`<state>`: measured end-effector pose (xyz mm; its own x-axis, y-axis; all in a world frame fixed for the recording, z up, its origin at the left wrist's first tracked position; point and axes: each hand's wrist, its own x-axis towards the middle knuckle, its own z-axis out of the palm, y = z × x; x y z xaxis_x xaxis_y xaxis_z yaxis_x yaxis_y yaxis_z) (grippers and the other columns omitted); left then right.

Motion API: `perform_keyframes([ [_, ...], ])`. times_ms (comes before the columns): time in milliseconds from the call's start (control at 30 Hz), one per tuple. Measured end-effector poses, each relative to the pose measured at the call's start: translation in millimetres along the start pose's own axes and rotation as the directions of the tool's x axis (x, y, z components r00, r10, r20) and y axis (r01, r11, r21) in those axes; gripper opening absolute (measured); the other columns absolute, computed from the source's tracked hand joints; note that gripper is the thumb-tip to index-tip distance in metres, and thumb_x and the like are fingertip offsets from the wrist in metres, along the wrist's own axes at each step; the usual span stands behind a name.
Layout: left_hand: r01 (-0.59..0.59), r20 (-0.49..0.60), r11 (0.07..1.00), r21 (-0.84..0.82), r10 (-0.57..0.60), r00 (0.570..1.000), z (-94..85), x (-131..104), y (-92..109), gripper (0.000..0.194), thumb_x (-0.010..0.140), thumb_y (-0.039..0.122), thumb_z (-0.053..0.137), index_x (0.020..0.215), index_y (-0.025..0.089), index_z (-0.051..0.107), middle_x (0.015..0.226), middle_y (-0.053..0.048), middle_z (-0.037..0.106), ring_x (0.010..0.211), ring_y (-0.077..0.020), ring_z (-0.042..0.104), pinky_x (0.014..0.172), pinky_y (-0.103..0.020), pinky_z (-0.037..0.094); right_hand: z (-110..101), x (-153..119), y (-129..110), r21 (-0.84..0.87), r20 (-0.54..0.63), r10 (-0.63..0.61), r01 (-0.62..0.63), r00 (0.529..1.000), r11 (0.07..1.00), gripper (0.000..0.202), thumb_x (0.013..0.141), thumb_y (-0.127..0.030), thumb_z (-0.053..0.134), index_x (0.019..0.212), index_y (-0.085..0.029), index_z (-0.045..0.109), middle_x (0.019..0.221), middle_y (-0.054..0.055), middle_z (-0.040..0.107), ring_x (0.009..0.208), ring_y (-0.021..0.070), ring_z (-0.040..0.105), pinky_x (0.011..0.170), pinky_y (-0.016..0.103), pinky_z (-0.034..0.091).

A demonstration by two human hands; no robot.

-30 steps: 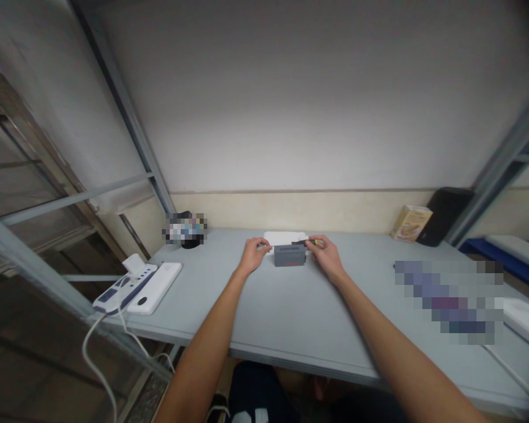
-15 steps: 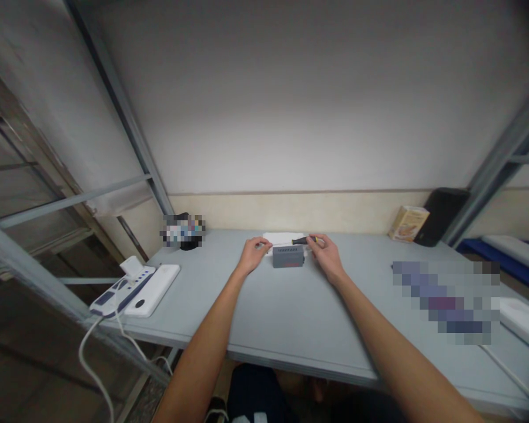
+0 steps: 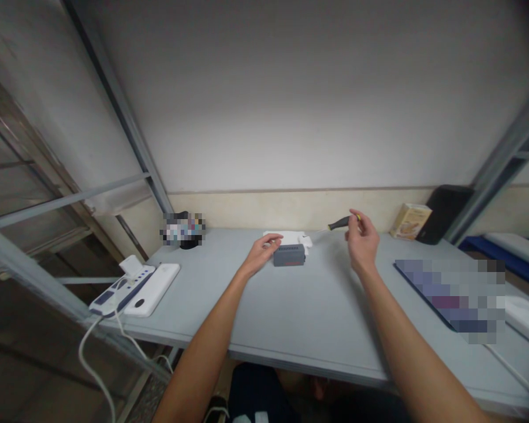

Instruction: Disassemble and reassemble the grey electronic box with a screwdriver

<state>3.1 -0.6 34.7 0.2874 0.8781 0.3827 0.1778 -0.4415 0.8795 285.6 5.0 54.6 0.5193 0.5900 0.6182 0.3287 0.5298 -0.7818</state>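
In my right hand point(image 3: 362, 239), raised above the desk to the right, is a screwdriver point(image 3: 338, 223) with a black and yellow handle. My fingers are closed round the handle's end, and the thin shaft points left and slightly down. A small grey metal box point(image 3: 289, 255) with a row of vent slots stands at the middle of the desk. My left hand point(image 3: 262, 252) is at the box's left end, its fingers stretched out and reaching over the top corner. Behind the box lies a white sheet or tray point(image 3: 293, 238) with small white pieces, partly hidden.
A power strip point(image 3: 122, 291) and a white power bank point(image 3: 154, 291) lie on the desk's left side, with cables hanging off. At the back right stand a yellow carton point(image 3: 411, 221) and a black case point(image 3: 445, 214). Bed-frame posts point(image 3: 136, 141) rise at both sides.
My right hand has moved right and up with the screwdriver, away from the box. My left hand has shifted slightly right, onto the box's left end, and its fingers have straightened.
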Motion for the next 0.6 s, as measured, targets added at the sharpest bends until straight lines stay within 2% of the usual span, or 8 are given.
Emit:
perform_keyframes([
  [100, -0.011, 0.071, 1.0, 0.011, 0.011, 0.997, 5.9, -2, 3, 0.041, 0.089, 0.05, 0.065, 0.117, 0.02, 0.069, 0.114, -0.007, 0.07, 0.1, -0.0206, 0.064, 0.085, -0.029, 0.048, 0, -2, -12, -0.018, 0.045, 0.007, -0.007, 0.999, 1.0, 0.047, 0.09, -0.053, 0.057, 0.121, -0.02, 0.068, 0.083, 0.003, 0.062, 0.054, 0.0096, 0.044, 0.048, 0.022, 0.036],
  [167, -0.048, 0.075, 0.996, 0.078, 0.042, 0.996, 9.8, -3, 6, 0.038, 0.087, 0.047, 0.069, 0.115, 0.021, 0.07, 0.115, -0.007, 0.07, 0.102, -0.021, 0.063, 0.088, -0.03, 0.047, 2, -6, -20, -0.029, 0.072, -0.005, 0.007, 0.997, 1.0, 0.044, 0.089, -0.051, 0.06, 0.119, -0.02, 0.069, 0.084, 0.003, 0.062, 0.056, 0.0095, 0.045, 0.05, 0.022, 0.036],
  [267, -0.147, 0.028, 0.968, 0.206, 0.144, 0.989, 15.6, -5, 12, 0.032, 0.086, 0.042, 0.072, 0.112, 0.022, 0.071, 0.115, -0.006, 0.07, 0.105, -0.0217, 0.061, 0.094, -0.033, 0.045, 6, -10, -25, -0.019, 0.077, 0.007, -0.006, 0.997, 1.0, 0.042, 0.088, -0.05, 0.062, 0.117, -0.02, 0.07, 0.082, 0.002, 0.061, 0.057, 0.0095, 0.044, 0.05, 0.022, 0.035],
  [433, -0.314, -0.025, 0.887, 0.339, 0.342, 0.939, 25.6, -6, 17, 0.023, 0.089, 0.035, 0.07, 0.109, 0.023, 0.072, 0.111, -0.006, 0.071, 0.109, -0.0224, 0.059, 0.101, -0.038, 0.043, 11, -12, -22, 0.037, 0.063, 0.047, -0.049, 0.997, 0.998, 0.041, 0.087, -0.051, 0.063, 0.113, -0.02, 0.071, 0.076, 0.0, 0.057, 0.054, 0.0091, 0.039, 0.047, 0.022, 0.032],
  [600, -0.35, -0.04, 0.855, 0.384, 0.394, 0.918, 31.0, -5, 18, 0.018, 0.091, 0.032, 0.068, 0.107, 0.024, 0.073, 0.107, -0.006, 0.071, 0.106, -0.0218, 0.06, 0.099, -0.039, 0.044, 13, -13, -18, 0.103, 0.069, 0.095, -0.102, 0.993, 0.99, 0.042, 0.087, -0.052, 0.063, 0.112, -0.02, 0.07, 0.074, -0.001, 0.056, 0.054, 0.01, 0.043, 0.048, 0.022, 0.035],
])
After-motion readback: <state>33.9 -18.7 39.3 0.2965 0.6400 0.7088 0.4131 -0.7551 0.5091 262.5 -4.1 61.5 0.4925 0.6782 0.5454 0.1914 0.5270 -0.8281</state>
